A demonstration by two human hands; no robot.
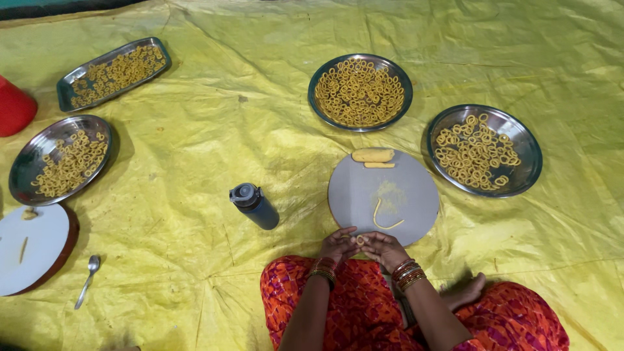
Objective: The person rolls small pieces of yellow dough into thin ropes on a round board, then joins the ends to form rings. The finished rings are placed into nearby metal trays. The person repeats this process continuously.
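Both hands meet at the near edge of a round grey board: the left hand and right hand pinch a small dough ring between their fingertips. On the board, a thin dough strip curls in a hook, its long axis running toward the far edge, where a thick dough roll lies crosswise. A dark bottle lies tilted on the yellow sheet just left of the board. Four steel dishes hold dough rings: a far round plate, a right plate, a left plate and an oblong tray. A spoon lies beside a white board.
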